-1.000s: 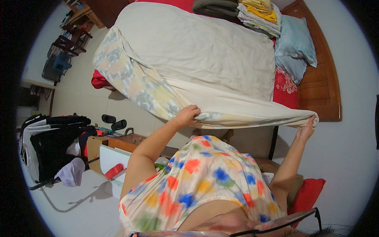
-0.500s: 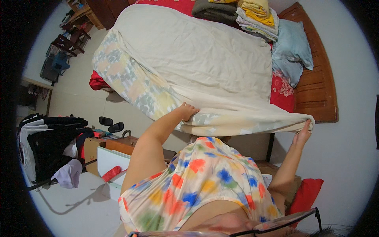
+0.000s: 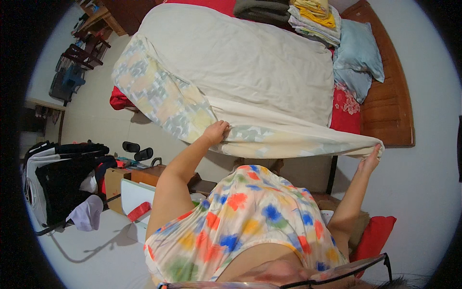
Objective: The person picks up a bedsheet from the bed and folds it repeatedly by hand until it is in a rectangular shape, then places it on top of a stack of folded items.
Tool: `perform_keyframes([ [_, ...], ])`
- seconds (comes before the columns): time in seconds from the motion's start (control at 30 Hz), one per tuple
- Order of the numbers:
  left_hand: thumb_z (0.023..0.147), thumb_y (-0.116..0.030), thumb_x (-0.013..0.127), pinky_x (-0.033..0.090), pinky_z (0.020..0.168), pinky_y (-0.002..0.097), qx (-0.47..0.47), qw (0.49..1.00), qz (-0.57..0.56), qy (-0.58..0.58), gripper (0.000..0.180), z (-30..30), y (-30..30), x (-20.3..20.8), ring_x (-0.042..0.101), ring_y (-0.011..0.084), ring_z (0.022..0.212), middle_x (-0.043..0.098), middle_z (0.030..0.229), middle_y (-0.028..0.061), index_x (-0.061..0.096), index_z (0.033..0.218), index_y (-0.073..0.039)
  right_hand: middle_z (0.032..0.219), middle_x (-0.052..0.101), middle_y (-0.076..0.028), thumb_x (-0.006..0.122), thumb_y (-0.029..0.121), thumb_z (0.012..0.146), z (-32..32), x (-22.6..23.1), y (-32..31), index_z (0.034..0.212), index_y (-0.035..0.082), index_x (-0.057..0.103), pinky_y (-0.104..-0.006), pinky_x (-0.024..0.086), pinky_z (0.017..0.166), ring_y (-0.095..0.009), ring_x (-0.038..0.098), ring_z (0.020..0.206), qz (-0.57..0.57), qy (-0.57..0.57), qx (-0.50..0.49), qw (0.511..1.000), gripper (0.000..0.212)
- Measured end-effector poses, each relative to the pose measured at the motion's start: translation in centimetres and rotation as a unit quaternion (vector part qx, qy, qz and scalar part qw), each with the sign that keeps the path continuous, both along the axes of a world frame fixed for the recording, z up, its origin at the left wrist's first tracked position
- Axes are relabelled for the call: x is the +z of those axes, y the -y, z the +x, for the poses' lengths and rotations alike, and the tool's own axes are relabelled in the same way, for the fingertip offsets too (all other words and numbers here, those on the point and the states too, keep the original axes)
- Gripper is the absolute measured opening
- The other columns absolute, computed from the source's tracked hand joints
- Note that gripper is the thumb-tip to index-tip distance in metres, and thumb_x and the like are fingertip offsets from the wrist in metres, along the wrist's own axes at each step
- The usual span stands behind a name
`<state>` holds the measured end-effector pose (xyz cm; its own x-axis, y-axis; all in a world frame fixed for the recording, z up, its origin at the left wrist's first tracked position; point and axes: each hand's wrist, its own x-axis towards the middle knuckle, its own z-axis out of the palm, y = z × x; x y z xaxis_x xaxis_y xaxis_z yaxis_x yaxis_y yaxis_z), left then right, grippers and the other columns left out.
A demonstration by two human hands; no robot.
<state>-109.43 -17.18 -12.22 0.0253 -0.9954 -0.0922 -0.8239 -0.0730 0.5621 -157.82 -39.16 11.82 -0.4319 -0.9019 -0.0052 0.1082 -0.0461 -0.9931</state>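
Note:
A large quilt [image 3: 250, 62] is spread over the bed, its plain cream side up. Along the near side its edge is turned, showing a pattern of grey, pale yellow and peach blocks. My right hand [image 3: 369, 160] is closed on the quilt's near right corner and holds it out past the bed's side. On the near edge, about the middle, my left hand [image 3: 217, 132] has its fingers curled round the fabric. Between my hands the edge hangs in a long, taut fold.
Light blue pillows [image 3: 356, 53] rest against the wooden headboard [image 3: 389, 103] on a red sheet [image 3: 345, 110]. Folded bedding [image 3: 315, 19] is stacked at the far right. Black slippers [image 3: 143, 154] lie on the tiled floor, near a rack of clothes [image 3: 62, 178] at left.
My left hand has shifted slightly left and up, its fingers now curled in rather than spread on the fabric. The fold between my hands looks straighter; my right hand has barely moved.

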Motion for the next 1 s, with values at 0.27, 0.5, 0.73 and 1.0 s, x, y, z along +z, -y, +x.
perform_keyframes([
  [0.27,0.058,-0.024,0.071,0.026,0.098,0.0449,-0.053,0.99,0.08,0.105,0.083,-0.8,1.1,1.0,0.03,0.0293,0.121,0.035,0.129,0.0089,0.029,0.129,-0.017,0.109,0.054,-0.008,0.053,0.032,0.085,-1.2,-1.3,-0.2,0.11,0.001,0.05,-0.0322,0.043,0.083,-0.019,0.053,0.097,0.035,0.009,0.0,0.999,0.039],
  [0.5,0.055,-0.036,0.074,0.032,0.092,0.0417,-0.141,0.988,0.048,-0.036,0.082,-7.8,6.4,2.5,0.044,0.0308,0.105,0.049,0.11,0.0107,0.037,0.124,-0.013,0.108,0.053,-0.009,0.053,0.025,0.085,-1.5,-1.9,-0.1,0.111,0.001,0.048,-0.0332,0.04,0.084,-0.02,0.051,0.098,0.03,0.035,0.011,0.999,0.035],
  [0.73,0.059,-0.022,0.072,0.042,0.076,0.0359,-0.144,0.972,-0.075,-0.169,0.051,-9.0,7.9,4.0,0.051,0.0327,0.088,0.054,0.093,0.0141,0.049,0.102,-0.007,0.103,0.054,-0.006,0.051,0.023,0.087,-3.8,-2.3,-1.1,0.107,0.004,0.049,-0.0326,0.038,0.084,-0.018,0.05,0.095,0.023,0.049,0.011,0.999,0.029],
  [1.0,0.059,-0.016,0.071,0.041,0.078,0.0364,-0.134,0.96,0.082,-0.232,0.054,-9.4,7.5,8.5,0.048,0.0318,0.096,0.051,0.103,0.0143,0.048,0.107,-0.008,0.099,0.055,-0.008,0.05,0.025,0.087,-3.6,-3.8,-0.4,0.107,0.001,0.049,-0.0318,0.041,0.079,-0.019,0.052,0.09,0.046,-0.03,-0.02,0.998,0.031],
])
